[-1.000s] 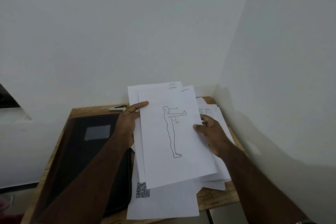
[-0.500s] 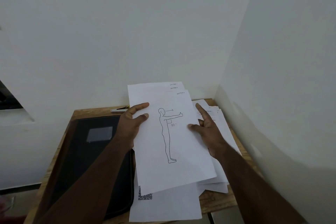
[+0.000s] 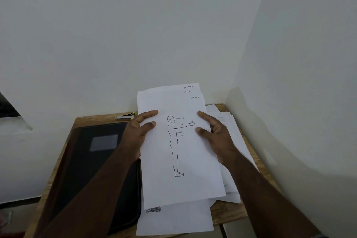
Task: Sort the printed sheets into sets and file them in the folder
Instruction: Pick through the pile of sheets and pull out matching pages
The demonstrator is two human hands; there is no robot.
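While both hands, left hand [image 3: 135, 133] and right hand [image 3: 218, 137], grip the sheets [image 3: 179, 160], a stapler [image 3: 126, 116] lies behind the folder [image 3: 92, 160].

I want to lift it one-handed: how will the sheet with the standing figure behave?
The figure sheet is thin paper, so probably light and floppy, drooping from one edge. Both the left hand and right hand grip it, suggesting it needs support.

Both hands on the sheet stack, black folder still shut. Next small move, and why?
Probably square up the held white printed sheets: their top edges sit staggered, showing separate section labels, and a QR-coded sheet pokes out below. The left hand and right hand already grip opposite edges, so tapping them even comes before opening the closed black zip folder on the wooden table.
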